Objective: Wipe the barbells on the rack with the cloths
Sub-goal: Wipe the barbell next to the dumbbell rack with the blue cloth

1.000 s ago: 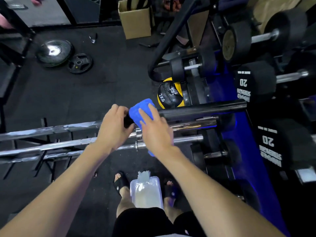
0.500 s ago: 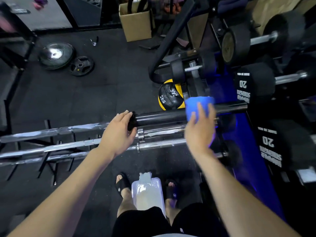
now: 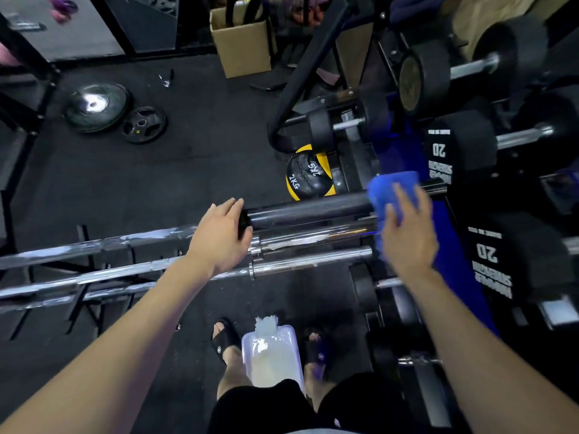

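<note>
Fuzzy blue cloth (image 3: 393,192) round blk bar sleeve (image 3: 308,211)

Cloth (image 3: 393,191): bright blue, far right. Top barbell sleeve (image 3: 308,209): glossy black. Lower barbells (image 3: 125,274): chrome silver with whitish patches. Medicine ball (image 3: 308,177): black and yellow, white "2KG" lettering. Dumbbell heads (image 3: 462,151): black, white "20". Rack panel (image 3: 451,270): deep blue. Floor (image 3: 156,183): dark grey. Box (image 3: 244,45): tan cardboard. Sandals (image 3: 224,339): black.
</note>
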